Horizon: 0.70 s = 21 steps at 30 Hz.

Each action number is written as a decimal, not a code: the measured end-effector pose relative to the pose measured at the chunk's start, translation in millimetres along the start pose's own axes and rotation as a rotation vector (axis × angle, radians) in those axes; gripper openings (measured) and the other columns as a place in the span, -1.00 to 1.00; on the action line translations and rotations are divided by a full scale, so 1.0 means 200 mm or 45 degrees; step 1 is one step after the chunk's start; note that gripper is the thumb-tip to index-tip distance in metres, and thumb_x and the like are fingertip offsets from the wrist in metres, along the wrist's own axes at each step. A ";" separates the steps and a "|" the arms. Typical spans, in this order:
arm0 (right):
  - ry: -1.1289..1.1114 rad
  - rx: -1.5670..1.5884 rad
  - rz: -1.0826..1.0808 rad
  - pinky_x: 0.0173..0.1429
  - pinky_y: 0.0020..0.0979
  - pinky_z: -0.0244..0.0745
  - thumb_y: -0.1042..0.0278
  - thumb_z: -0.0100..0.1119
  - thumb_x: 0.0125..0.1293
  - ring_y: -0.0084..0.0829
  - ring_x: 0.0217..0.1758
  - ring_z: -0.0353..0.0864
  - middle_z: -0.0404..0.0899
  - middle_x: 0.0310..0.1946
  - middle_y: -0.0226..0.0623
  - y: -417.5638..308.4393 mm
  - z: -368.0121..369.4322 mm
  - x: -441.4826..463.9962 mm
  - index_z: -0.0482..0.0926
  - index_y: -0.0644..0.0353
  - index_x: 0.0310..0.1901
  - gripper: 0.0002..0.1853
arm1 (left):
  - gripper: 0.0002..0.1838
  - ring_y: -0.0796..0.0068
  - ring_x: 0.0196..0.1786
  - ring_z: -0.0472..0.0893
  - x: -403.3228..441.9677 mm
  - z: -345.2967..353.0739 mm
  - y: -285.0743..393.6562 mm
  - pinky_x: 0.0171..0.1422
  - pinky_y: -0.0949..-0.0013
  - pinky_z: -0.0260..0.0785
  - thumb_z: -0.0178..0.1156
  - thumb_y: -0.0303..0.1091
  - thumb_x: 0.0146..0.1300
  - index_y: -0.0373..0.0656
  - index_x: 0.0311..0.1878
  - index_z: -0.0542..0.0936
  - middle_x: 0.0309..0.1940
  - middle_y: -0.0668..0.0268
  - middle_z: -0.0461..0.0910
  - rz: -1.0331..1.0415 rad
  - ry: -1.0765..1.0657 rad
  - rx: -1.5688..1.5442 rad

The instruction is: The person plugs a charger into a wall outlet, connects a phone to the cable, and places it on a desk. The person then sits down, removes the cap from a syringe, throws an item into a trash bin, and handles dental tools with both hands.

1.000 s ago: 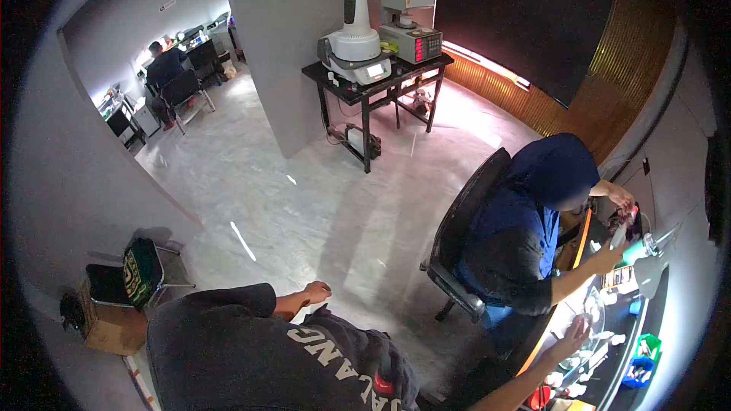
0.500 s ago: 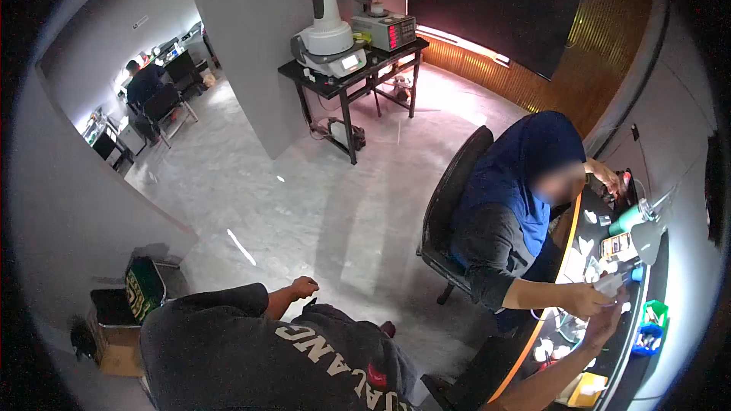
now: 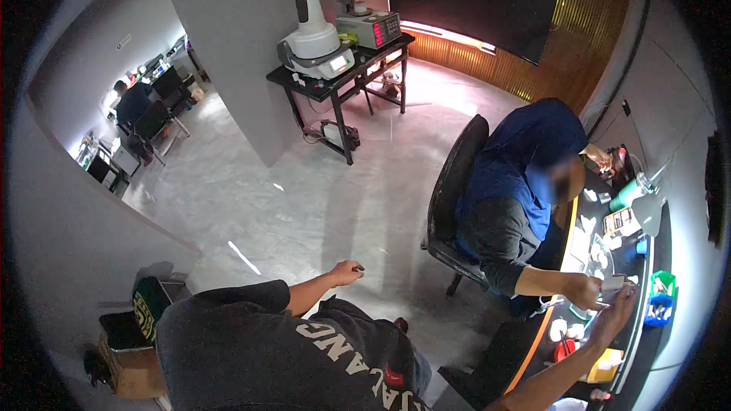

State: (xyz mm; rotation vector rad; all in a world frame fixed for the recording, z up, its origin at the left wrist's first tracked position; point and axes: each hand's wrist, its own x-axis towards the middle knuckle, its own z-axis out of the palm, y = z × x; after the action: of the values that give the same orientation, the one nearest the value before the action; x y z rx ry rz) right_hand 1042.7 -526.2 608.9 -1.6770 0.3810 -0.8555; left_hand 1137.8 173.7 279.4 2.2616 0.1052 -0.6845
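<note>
My left hand (image 3: 347,272) is held out in front of my dark shirt, over the floor. Its fingers are loosely bent and slightly apart, with no object visible in them. Reaching up over the workbench (image 3: 528,356), my right hand (image 3: 615,316) has its fingers on a small, pale translucent case (image 3: 614,286). A co-worker's hand (image 3: 582,291) is on the same case from the left side. What the case contains is too small to tell. Below my right forearm are a red round container (image 3: 564,350) and a yellow tray (image 3: 606,365).
The co-worker (image 3: 502,198) sits on a black chair (image 3: 449,183) at the bench. Green and blue bins (image 3: 660,310) stand by the wall, with a green bottle (image 3: 626,195) farther along. Machines (image 3: 314,39) stand on a black table (image 3: 324,91). Another person (image 3: 135,103) sits far left.
My right hand has moved up to the pale case, and its fingers now touch it. My left hand has shifted right and its fingers have loosened. The view has turned slightly.
</note>
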 end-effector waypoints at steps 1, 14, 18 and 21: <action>0.146 -0.039 -0.001 0.35 -0.21 0.33 -0.05 0.06 0.61 -0.30 0.21 0.49 0.54 0.18 -0.13 -0.02 -0.02 -0.02 0.41 0.33 0.36 -0.42 | -0.56 0.33 -0.02 0.75 0.00 0.00 0.04 0.14 0.26 0.57 0.32 -0.11 0.33 -0.14 0.18 0.70 -0.05 0.17 0.78 0.061 0.014 0.018; 0.588 0.421 -0.219 0.35 -0.19 0.48 0.03 0.12 0.61 -0.23 0.19 0.58 0.54 0.18 -0.08 -0.42 -0.12 -0.69 0.40 0.37 0.29 -0.47 | -0.70 0.57 -0.09 0.66 -0.12 -0.38 0.94 0.12 0.33 0.51 0.27 -0.28 0.48 -0.16 0.18 0.70 -0.14 0.36 0.76 0.791 -0.234 -0.375; 0.790 0.445 -0.127 0.21 -0.19 0.58 -0.06 0.05 0.61 -0.26 0.08 0.63 0.61 0.09 -0.16 -0.61 0.11 -1.33 0.46 0.28 0.25 -0.48 | -0.80 0.68 -0.24 0.59 -0.26 -0.70 1.30 -0.08 0.47 0.46 0.30 -0.34 0.44 -0.17 0.04 0.74 -0.26 0.41 0.74 1.216 -0.341 -0.521; 0.942 0.463 -0.120 0.08 -0.27 0.62 -0.01 0.04 0.63 -0.32 0.01 0.66 0.63 0.09 -0.14 -0.71 0.45 -1.90 0.50 0.25 0.22 -0.54 | -0.82 0.68 -0.25 0.59 -0.30 -0.71 1.39 -0.08 0.48 0.45 0.31 -0.35 0.43 -0.18 0.00 0.74 -0.29 0.42 0.72 1.352 -0.648 -0.345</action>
State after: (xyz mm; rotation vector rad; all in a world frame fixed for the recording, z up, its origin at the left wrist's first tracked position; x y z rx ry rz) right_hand 821.4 -173.5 607.9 -1.0065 0.6029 -1.5126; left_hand 1225.4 82.2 569.8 1.4959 -1.0912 -0.5590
